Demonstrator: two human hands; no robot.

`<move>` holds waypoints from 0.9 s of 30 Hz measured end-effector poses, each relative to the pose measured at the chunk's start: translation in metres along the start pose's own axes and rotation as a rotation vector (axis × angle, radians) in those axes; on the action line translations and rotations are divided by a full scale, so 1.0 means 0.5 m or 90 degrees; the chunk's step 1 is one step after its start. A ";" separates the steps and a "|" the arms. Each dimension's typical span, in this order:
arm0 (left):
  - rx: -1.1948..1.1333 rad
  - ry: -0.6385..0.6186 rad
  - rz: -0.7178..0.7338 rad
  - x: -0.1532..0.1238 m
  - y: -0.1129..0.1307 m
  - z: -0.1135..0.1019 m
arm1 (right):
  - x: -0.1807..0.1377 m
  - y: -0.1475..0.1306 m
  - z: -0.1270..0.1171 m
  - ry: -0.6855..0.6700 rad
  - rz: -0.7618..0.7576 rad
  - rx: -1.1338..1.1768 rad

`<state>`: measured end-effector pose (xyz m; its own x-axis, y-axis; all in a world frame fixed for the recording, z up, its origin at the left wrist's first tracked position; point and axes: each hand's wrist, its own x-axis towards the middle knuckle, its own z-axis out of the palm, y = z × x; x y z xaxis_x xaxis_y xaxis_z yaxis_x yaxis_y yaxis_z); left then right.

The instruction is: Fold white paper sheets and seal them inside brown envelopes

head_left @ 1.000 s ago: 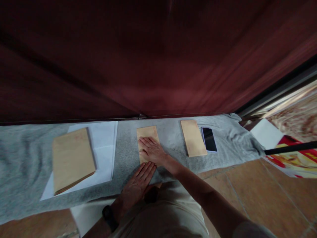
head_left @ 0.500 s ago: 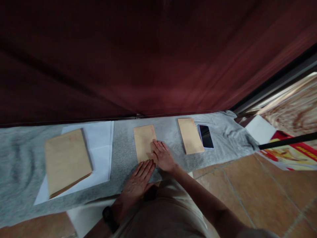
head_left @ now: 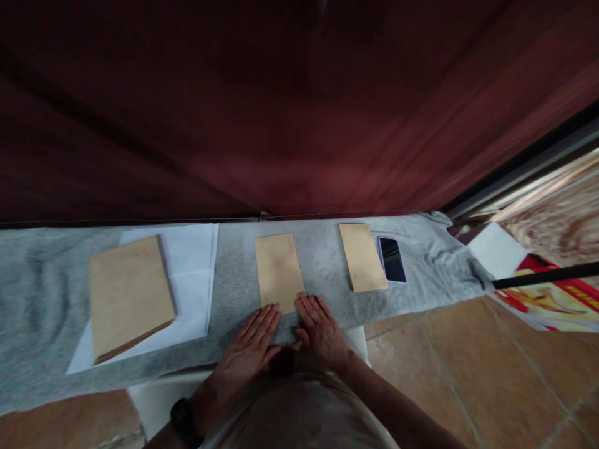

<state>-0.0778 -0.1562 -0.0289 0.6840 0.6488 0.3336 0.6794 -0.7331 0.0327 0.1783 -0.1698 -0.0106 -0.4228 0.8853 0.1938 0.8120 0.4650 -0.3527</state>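
Flat on the grey cloth (head_left: 234, 268) lies a brown paper envelope (head_left: 278, 268) with small red print near its top right corner. My left hand (head_left: 255, 340) rests open, fingertips on the envelope's lower left corner. At its lower right corner, my right hand (head_left: 322, 330) lies open and flat, the fingertips touching the edge. To the right is another brown envelope (head_left: 362, 257), lying flat beside a dark-screened phone (head_left: 392, 259). A larger stack of brown envelopes (head_left: 131, 299) sits on white paper sheets (head_left: 191, 274) at the left.
A dark red curtain-like surface (head_left: 290, 125) rises behind the cloth. At the right are a black bar (head_left: 547, 274), a white box-like object (head_left: 496, 251) and a red and yellow printed package (head_left: 556, 299). Brown floor tiles (head_left: 421, 355) show below.
My right hand has slid down and right from the envelope's right side to its lower right corner. My left hand has shifted slightly left, so more of the envelope shows.
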 end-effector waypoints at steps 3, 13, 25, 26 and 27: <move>0.004 0.002 -0.020 -0.009 -0.004 -0.004 | -0.002 0.003 -0.004 0.011 0.030 0.018; 0.083 -0.128 -0.153 0.118 0.060 -0.028 | 0.081 0.015 0.022 0.111 0.345 0.171; 0.086 -0.096 -0.175 0.151 0.065 -0.020 | 0.112 0.030 0.025 0.167 0.378 0.382; 0.074 -0.085 -0.182 0.152 0.067 -0.019 | 0.113 0.024 0.022 0.166 0.378 0.437; 0.061 -0.072 -0.194 0.154 0.067 -0.018 | 0.114 0.017 0.017 0.165 0.374 0.492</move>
<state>-0.0048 -0.1327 0.0063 0.4668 0.8580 0.2144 0.8755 -0.4826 0.0251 0.1578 -0.1152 -0.0105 0.1364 0.9898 -0.0408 0.3405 -0.0855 -0.9363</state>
